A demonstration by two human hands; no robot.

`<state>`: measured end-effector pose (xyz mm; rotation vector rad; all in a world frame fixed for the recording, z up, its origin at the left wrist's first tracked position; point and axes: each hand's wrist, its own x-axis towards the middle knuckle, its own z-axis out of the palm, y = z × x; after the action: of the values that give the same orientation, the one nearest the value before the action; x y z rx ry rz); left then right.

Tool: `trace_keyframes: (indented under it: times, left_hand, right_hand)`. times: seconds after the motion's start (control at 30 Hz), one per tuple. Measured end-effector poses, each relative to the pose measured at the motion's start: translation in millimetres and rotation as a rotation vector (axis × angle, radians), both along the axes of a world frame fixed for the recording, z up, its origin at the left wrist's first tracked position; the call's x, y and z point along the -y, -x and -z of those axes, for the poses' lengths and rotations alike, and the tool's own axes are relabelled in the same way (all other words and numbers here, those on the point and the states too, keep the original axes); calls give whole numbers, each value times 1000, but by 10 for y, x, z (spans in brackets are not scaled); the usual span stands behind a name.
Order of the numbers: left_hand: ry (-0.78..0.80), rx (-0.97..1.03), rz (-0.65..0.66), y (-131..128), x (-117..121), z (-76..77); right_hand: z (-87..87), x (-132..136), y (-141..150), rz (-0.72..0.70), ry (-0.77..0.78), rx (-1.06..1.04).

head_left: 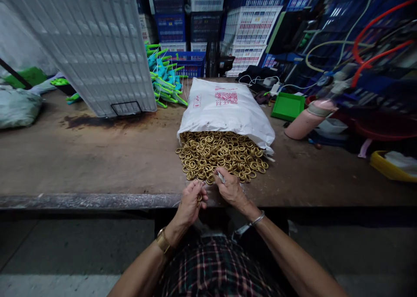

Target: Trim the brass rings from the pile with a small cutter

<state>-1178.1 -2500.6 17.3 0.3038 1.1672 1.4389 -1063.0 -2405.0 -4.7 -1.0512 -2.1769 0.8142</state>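
At the front edge of the table, my left hand (191,200) is closed with a brass ring (199,198) in its fingers. My right hand (232,187) grips a small pale metal tool (221,176), and its exact kind cannot be made out. Just beyond both hands lies a heap of brass rings (218,153), spilling from the mouth of a white sack (224,108) with red print. The right fingertips are close to the near edge of the heap. Between the fingers of both hands, small details are hidden.
A ribbed translucent panel (107,49) stands at the left on the wooden table (81,158). Green and blue plastic pieces (166,80) lie behind it. On the right are a green tray (288,106), a pink cylinder (309,121) and a yellow basin (391,166). Stacked crates (249,25) rise behind.
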Motion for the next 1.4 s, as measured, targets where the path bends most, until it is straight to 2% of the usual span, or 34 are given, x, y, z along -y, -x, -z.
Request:
trace_keyframes:
  times: [0.17, 0.33, 0.47, 0.67, 0.73, 0.8, 0.9, 1.0, 1.17, 1.3, 1.4]
  left_hand:
    - [1, -139, 74, -26, -32, 26]
    - [1, -206, 121, -13, -3, 60]
    - [-12, -276, 188, -8, 33, 61]
    - [-42, -249, 208, -39, 87, 54]
    - [-45, -230, 196, -48, 93, 45]
    - [-56, -221, 178, -55, 91, 31]
    - [-68, -242, 158, -60, 84, 5]
    - [-55, -278, 160, -60, 83, -14]
    - [-113, -383, 162, -48, 86, -26]
    - [-155, -489, 127, -48, 124, -57]
    - [-171, -497, 184, -84, 215, -132]
  right_hand:
    - [-146, 173, -23, -65, 176, -134]
    - [-166, 244, 1, -74, 384, -172]
    - [-154, 264, 39, -63, 410, -178]
    - [-137, 264, 43, -65, 498, -230]
    - [-108, 260, 17, -4, 453, -185]
    - [-74, 268, -20, 22, 338, -84]
    - [-40, 309, -75, -83, 132, 98]
    - [-39, 355, -102, -159, 29, 222]
    - [-60, 366, -90, -170, -17, 310]
    - [-74, 331, -90, -221, 23, 376]
    - [-68, 298, -93, -237, 55, 414]
